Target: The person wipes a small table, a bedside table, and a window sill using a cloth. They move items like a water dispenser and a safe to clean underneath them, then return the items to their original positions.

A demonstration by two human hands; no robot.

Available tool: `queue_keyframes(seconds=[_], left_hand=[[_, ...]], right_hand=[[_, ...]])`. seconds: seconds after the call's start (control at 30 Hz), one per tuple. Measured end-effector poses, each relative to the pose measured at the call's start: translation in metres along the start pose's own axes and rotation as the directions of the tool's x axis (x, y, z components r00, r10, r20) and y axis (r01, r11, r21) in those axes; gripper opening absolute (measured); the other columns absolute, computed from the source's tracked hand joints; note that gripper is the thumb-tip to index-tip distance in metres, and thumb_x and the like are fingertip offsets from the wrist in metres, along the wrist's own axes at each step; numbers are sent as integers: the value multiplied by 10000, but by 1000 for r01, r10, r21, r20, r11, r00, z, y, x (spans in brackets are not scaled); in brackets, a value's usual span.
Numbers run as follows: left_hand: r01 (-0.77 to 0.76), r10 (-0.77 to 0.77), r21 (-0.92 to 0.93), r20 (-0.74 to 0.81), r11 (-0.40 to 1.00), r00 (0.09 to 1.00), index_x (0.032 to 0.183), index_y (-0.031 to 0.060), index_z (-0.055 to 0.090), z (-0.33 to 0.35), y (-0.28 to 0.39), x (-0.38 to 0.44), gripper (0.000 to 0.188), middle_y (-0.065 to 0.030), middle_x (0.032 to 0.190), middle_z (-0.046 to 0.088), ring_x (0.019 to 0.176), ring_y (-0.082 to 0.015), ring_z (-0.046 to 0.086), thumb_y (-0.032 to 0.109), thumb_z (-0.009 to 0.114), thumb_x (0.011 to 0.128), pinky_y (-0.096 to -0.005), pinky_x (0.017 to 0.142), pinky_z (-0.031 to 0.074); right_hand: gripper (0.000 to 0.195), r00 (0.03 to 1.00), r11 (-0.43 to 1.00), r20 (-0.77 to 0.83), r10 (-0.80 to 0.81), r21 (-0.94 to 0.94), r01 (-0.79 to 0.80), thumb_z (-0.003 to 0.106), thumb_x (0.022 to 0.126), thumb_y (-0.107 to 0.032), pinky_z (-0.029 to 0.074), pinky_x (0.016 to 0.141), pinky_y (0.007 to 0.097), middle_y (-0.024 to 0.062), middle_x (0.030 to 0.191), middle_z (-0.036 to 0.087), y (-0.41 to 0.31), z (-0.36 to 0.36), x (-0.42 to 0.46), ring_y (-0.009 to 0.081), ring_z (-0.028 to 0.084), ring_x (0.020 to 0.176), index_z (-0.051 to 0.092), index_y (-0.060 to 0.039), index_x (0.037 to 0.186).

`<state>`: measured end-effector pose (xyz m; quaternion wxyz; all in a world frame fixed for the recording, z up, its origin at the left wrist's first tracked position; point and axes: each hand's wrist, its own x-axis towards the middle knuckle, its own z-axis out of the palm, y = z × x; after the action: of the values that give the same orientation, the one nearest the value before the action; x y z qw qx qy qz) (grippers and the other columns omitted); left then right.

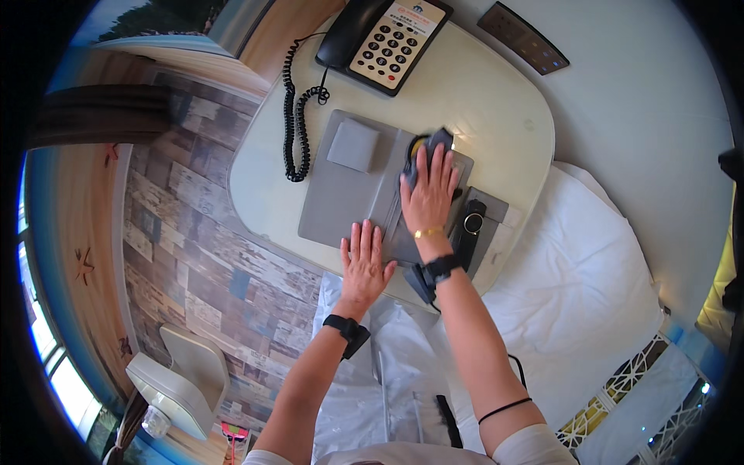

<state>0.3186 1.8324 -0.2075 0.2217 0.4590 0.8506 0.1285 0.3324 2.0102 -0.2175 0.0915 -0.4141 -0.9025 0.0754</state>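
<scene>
A grey leather-look folder [349, 197] lies open on the pale glass-topped table [505, 116]. My right hand [429, 189] presses on a dark grey cloth [444, 139] over the folder's right half; a yellow and black part shows beside the cloth, its kind unclear. My left hand [365, 256] lies flat across the folder's lower edge, holding nothing. On the folder's left half sits a small light grey rectangular piece [354, 145]. Right of my right wrist, a black object with a silver ring [472, 224] rests on a smaller grey folder or pad [494, 206].
A black desk telephone [383, 43] stands at the table's far side, its coiled cord [289, 128] trailing left. Beyond the table's right edge are white bedding [564, 244] and a dark switch panel [523, 38]. A white chair-like item [186, 378] stands lower left.
</scene>
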Motion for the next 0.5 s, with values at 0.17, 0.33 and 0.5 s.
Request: queue_keyframes(seconds=[0.17,0.33,0.5], left_hand=[[-3,3,15,18,1000,1000,1397,17,260,0,-1,2,772,-145,1488,178,1388,-318,113,378,590,799,-483,1102,80],[-30,29,48,28,998,999,1381,-18,258,4,-6,-1,793,-201,1480,152,1387,-355,76,374,605,786,-503,1098,53],[-19,19,11,33,1000,999,1382,-13,257,4,-5,-1,794,-193,1483,152,1389,-348,76,382,606,788,-508,1095,68]], right_hand=[[657,999,998,2,51,20,-51,530,849,-348,170,1085,490,211,1449,238,0,3,-5,389,219,1335,282,-89,1400],[663,981,986,155,120,100,-136,511,856,-305,134,1099,484,232,1460,191,-16,-8,-92,402,167,1352,251,-54,1411],[644,989,986,41,139,82,-142,532,843,-247,159,1092,489,235,1449,220,-10,-1,-75,412,199,1339,276,-33,1394]])
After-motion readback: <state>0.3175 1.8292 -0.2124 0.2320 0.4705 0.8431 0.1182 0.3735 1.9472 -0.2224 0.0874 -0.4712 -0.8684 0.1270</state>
